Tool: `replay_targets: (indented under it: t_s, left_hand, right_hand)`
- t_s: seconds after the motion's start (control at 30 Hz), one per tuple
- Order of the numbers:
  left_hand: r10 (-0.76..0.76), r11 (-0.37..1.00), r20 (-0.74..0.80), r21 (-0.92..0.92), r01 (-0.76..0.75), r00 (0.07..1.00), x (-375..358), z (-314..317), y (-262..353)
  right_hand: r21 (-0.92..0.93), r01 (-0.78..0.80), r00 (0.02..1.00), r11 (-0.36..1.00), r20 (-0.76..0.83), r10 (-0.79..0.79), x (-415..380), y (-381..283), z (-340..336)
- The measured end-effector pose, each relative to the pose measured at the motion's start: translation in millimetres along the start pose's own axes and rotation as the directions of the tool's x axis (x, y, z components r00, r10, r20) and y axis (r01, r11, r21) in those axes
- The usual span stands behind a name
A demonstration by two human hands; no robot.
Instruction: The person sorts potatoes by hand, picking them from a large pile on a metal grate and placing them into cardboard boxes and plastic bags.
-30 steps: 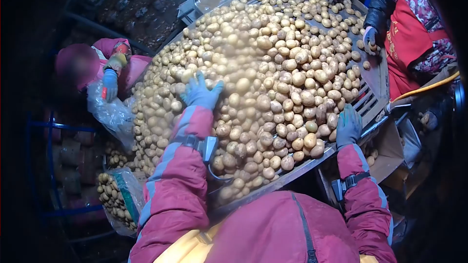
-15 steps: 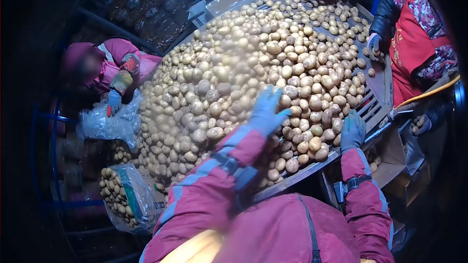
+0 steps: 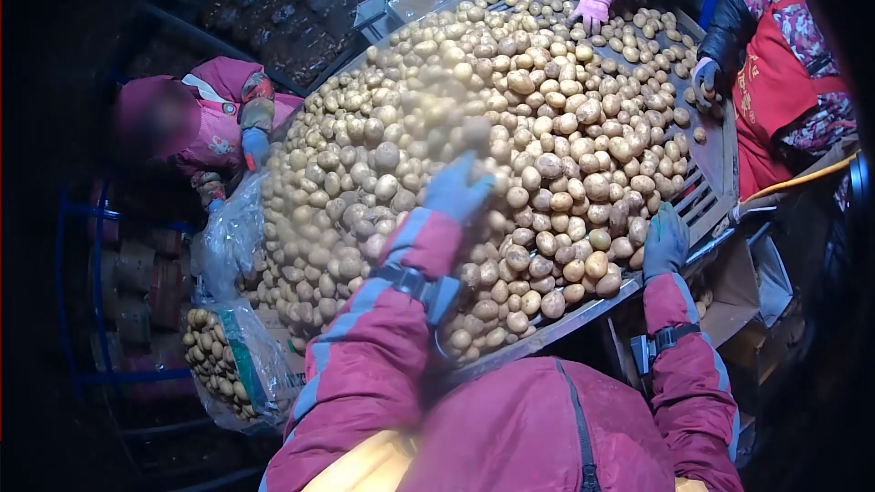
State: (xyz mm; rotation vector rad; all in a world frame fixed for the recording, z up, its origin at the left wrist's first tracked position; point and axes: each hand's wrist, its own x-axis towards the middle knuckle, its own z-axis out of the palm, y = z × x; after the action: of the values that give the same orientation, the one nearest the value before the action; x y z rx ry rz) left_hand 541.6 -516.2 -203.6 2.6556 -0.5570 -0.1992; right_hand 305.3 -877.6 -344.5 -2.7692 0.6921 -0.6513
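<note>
Left hand (image 3: 456, 191) is extended over heaped potatoes (image 3: 597, 187).
Its grip, like the right hand's (image 3: 666, 244), cannot be told; light contact is called for.

The left hand (image 3: 458, 189) has swung back leftward over the potatoes (image 3: 597, 187), perhaps touching some

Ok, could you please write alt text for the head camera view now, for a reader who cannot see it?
Potatoes are heaped on a large table; the wearer's gloved left hand is over the heap, the gloved right hand at the table's near right edge. Gloved co-workers are around it.
</note>
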Motion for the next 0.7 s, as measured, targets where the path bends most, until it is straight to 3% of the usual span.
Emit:
replay_targets:
  t_s: [0.1, 0.2, 0.3, 0.37, 0.47, 0.57, 0.7]
  left_hand:
    - [0.231, 0.953, -0.063, -0.186, -0.239, 0.971, -8, 35, 12]
    - [0.059, 0.943, -0.001, -0.328, -0.056, 0.998, 7, 0, 11]
    - [-0.123, 0.987, -0.16, -0.123, 0.103, 0.98, 54, -12, -60]
    - [-0.343, 0.931, -0.078, 0.1, 0.35, 0.936, 71, -44, -59]
    - [-0.316, 0.884, -0.122, 0.322, 0.339, 0.941, 88, -26, -69]
    - [-0.276, 0.926, -0.088, 0.244, 0.289, 0.957, 112, -10, -68]
    - [-0.332, 0.923, -0.119, 0.16, 0.349, 0.936, 115, 8, -56]
  right_hand:
    - [0.009, -0.006, 1.0, 1.0, 0.021, 0.005, 2, -4, -5]
    - [0.052, -0.017, 1.0, 0.999, -0.002, 0.017, 4, -7, -8]
    - [0.049, -0.011, 1.0, 0.999, 0.002, 0.011, 4, -6, -9]
    - [0.048, -0.013, 1.0, 0.999, 0.005, 0.013, 5, -11, -12]
    - [0.054, -0.021, 1.0, 0.998, 0.015, 0.021, 6, -13, -16]
    - [0.067, -0.049, 0.998, 0.997, 0.045, 0.046, 7, -16, -16]
    - [0.056, -0.036, 0.999, 0.998, 0.033, 0.034, 5, -11, -14]
